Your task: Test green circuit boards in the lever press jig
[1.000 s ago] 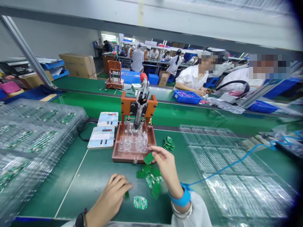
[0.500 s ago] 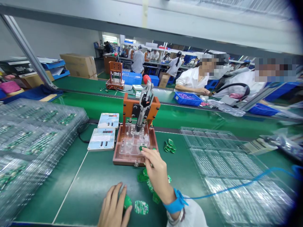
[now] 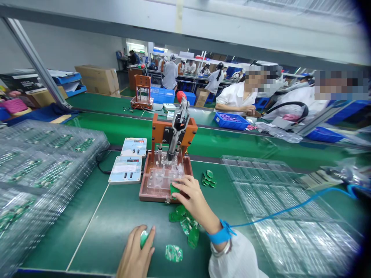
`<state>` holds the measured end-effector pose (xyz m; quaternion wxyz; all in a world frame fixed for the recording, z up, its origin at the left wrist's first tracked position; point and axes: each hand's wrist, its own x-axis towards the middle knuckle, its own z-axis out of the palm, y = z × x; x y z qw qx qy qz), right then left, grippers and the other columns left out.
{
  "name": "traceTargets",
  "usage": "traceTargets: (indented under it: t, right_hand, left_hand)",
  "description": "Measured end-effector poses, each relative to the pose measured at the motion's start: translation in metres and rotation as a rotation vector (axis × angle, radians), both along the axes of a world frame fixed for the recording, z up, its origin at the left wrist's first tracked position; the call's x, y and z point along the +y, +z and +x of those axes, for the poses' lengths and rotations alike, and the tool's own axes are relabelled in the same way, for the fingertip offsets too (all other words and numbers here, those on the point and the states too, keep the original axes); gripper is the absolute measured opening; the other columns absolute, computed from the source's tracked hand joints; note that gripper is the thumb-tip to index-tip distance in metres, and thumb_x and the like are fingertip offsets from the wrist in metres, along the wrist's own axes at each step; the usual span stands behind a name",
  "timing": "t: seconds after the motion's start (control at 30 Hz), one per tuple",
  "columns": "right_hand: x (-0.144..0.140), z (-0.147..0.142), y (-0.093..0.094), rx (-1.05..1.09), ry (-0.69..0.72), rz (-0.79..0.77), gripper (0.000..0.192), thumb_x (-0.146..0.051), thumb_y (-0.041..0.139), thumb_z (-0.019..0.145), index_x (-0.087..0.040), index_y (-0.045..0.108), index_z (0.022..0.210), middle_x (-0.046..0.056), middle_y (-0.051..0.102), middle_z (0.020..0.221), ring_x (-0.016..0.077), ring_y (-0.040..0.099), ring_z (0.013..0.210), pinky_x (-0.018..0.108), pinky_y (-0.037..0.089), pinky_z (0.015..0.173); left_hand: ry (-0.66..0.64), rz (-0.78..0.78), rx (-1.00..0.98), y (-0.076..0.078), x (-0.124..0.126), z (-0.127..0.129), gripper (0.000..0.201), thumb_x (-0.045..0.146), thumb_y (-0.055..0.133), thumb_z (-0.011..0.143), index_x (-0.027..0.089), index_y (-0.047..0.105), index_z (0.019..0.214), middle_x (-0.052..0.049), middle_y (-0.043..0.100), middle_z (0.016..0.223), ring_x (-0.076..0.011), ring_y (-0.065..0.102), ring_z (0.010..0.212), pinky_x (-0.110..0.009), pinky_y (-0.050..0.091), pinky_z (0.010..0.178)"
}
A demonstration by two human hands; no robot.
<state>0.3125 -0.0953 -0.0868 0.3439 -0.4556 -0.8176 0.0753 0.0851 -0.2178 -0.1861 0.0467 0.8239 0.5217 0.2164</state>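
Head view: right hand [image 3: 189, 193] now sits at the near right corner of the test fixture [image 3: 165, 173], fingers pinching a green board [image 3: 174, 189]. A second ago it held the board just short of the fixture, so the board is going into the clear nest. Left hand [image 3: 136, 255] has slid nearer, palm down, fingers curled over another green board [image 3: 143, 238] on the mat [image 3: 116, 220]. Loose boards [image 3: 185, 224] lie between.

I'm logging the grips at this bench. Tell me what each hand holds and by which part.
The right hand pinches a small green circuit board by its edge at the test fixture. The left hand holds another green board under its fingertips.
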Motion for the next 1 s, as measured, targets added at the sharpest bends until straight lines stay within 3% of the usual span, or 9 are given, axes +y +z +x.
traceTargets:
  t: [0.1,0.27,0.37,0.43,0.57,0.63,0.8,1.0]
  right_hand:
    - [0.001,0.002,0.004,-0.056,0.035,-0.018,0.029,-0.031,0.066,0.081,-0.019,0.065,0.108,0.008,0.065,0.113,0.0253,0.049,0.11,0.047,0.043,0.091]
    - [-0.002,0.004,0.011,-0.109,0.093,-0.014,0.041,-0.041,0.065,0.08,-0.018,0.062,0.113,0.009,0.063,0.116,0.0255,0.047,0.113,0.046,0.042,0.093]
    - [-0.005,0.004,0.011,-0.133,0.104,0.018,0.048,-0.046,0.063,0.079,-0.015,0.059,0.116,0.011,0.062,0.116,0.0264,0.047,0.111,0.046,0.042,0.092]
    - [-0.007,0.004,0.009,-0.138,0.102,0.039,0.047,-0.045,0.061,0.081,-0.014,0.058,0.116,0.011,0.062,0.116,0.0264,0.048,0.11,0.045,0.043,0.09]
    - [-0.006,0.002,0.002,-0.067,0.085,0.121,0.041,-0.043,0.056,0.085,-0.014,0.058,0.114,0.011,0.063,0.111,0.0251,0.049,0.106,0.044,0.044,0.087]
    - [0.0,0.0,0.0,-0.005,0.039,0.14,0.038,-0.045,0.056,0.086,-0.016,0.06,0.11,0.01,0.064,0.109,0.025,0.05,0.104,0.044,0.044,0.087]
    - [0.02,-0.008,-0.001,0.016,-0.051,0.052,0.035,-0.043,0.062,0.082,-0.019,0.062,0.107,0.009,0.064,0.113,0.0262,0.05,0.107,0.045,0.043,0.088]
    - [0.017,-0.008,0.004,-0.085,-0.041,-0.107,0.035,-0.036,0.059,0.086,-0.022,0.058,0.119,0.008,0.056,0.129,0.0261,0.043,0.119,0.047,0.041,0.095]
  left_hand:
    - [-0.019,0.037,-0.089,0.013,0.007,-0.004,0.048,0.022,0.044,0.094,0.03,0.038,0.141,-0.009,0.058,0.126,-0.0237,0.058,0.113,-0.034,0.052,0.088]
    - [-0.047,0.13,-0.291,0.067,0.06,-0.022,0.048,0.017,0.046,0.093,0.035,0.04,0.137,-0.004,0.054,0.133,-0.0215,0.052,0.121,-0.048,0.029,0.11]
    - [-0.042,0.003,-0.443,0.097,0.107,-0.026,0.045,0.027,0.048,0.093,0.03,0.041,0.137,-0.006,0.05,0.137,-0.0233,0.044,0.128,-0.043,0.035,0.107]
    - [-0.095,-0.126,-0.514,0.108,0.134,-0.021,0.053,0.03,0.049,0.092,0.028,0.034,0.142,-0.008,0.046,0.14,-0.0239,0.041,0.13,-0.043,0.032,0.109]
    - [-0.285,-0.347,-0.58,0.113,0.161,-0.003,0.077,0.026,0.053,0.088,0.024,0.008,0.15,-0.012,0.044,0.142,-0.0245,0.045,0.127,-0.046,0.028,0.11]
    - [-0.328,-0.397,-0.581,0.111,0.165,0.002,0.081,0.024,0.054,0.087,0.025,0.004,0.15,-0.012,0.045,0.141,-0.025,0.046,0.126,-0.047,0.026,0.11]
    - [-0.238,-0.367,-0.544,0.105,0.163,0.0,0.08,0.028,0.058,0.085,0.027,0.011,0.15,-0.008,0.04,0.145,-0.0279,0.036,0.132,-0.046,0.025,0.111]
    - [-0.212,-0.299,-0.498,0.107,0.163,0.0,0.075,0.026,0.057,0.085,0.028,0.017,0.149,-0.006,0.055,0.13,-0.0271,0.041,0.126,-0.046,0.023,0.11]
